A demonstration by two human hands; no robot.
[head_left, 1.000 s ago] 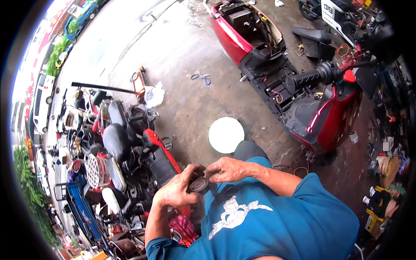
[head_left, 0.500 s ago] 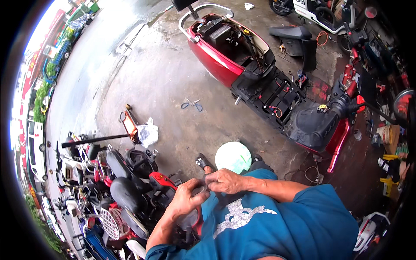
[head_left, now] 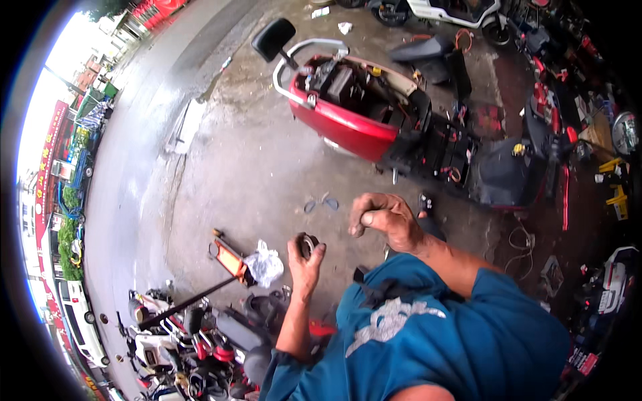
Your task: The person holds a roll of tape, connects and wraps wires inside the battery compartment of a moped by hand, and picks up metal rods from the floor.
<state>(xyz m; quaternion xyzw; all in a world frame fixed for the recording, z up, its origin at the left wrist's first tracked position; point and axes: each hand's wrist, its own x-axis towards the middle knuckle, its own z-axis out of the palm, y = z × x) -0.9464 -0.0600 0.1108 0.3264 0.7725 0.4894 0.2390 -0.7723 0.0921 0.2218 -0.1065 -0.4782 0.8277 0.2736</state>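
Observation:
My left hand [head_left: 303, 267] is closed around a small dark ring that looks like a roll of tape [head_left: 308, 246], gripped between thumb and fingers. To its right and a little higher, my right hand [head_left: 384, 217] is raised with its fingers curled in against the thumb; whatever they may pinch is hidden. The two hands are apart. Beyond them on the concrete lies a pair of scissors [head_left: 330, 202] with dark handles. Farther off stands a red scooter [head_left: 348, 127], its seat off and its body open, with wires and parts showing inside.
An orange floor jack [head_left: 229, 258] with a long black handle lies left, beside a crumpled white plastic bag [head_left: 265, 264]. Parked scooters [head_left: 200, 354] crowd the lower left. A removed black seat [head_left: 421, 50] rests behind the red scooter. Yellow stands [head_left: 615, 190] are at the right.
My hands, close together before, have moved apart; the right one rose to the right and the left went up and forward. My view has shifted, and the pale round stool no longer shows.

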